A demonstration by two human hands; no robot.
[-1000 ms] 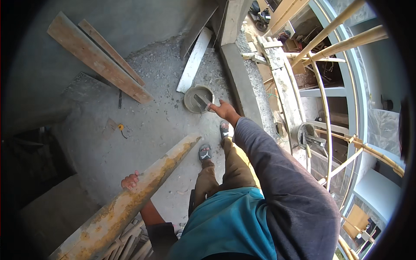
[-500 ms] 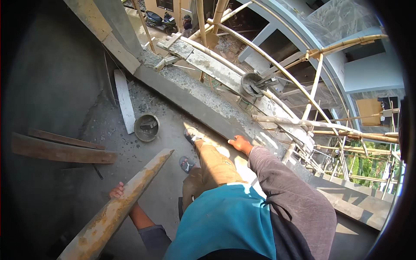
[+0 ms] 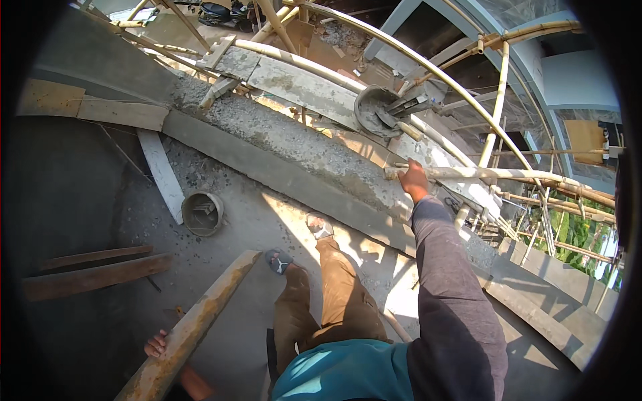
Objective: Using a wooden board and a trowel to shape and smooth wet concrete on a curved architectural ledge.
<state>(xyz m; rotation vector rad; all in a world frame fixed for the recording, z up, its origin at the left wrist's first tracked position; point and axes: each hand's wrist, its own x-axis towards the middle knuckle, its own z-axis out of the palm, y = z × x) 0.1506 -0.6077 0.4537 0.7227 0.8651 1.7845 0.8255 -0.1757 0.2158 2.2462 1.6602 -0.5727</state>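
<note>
My left hand (image 3: 155, 344) grips the long, yellow-stained board (image 3: 194, 321) that slants up from the lower left. My right hand (image 3: 413, 177) is raised to a horizontal bamboo pole (image 3: 481, 172) beyond the concrete ledge (image 3: 287, 174), its fingers curled on the pole. Just above that hand, a mortar bucket (image 3: 371, 107) with tools sits on the whitish scaffold plank (image 3: 301, 90). A second bucket (image 3: 197, 220) with something inside stands on the floor, left of my sandalled feet (image 3: 279, 259).
Loose wooden planks (image 3: 100, 267) lie at the left, and a white board (image 3: 160, 174) leans near the floor bucket. Curved bamboo scaffolding (image 3: 455, 87) runs outside the ledge, above a drop with a parked motorbike (image 3: 221, 17) below. A building with plastic sheeting stands opposite.
My view has swung rightward toward the scaffold. My right hand has left the floor bucket's trowel and moved up and right to the bamboo pole. My left hand still holds the board.
</note>
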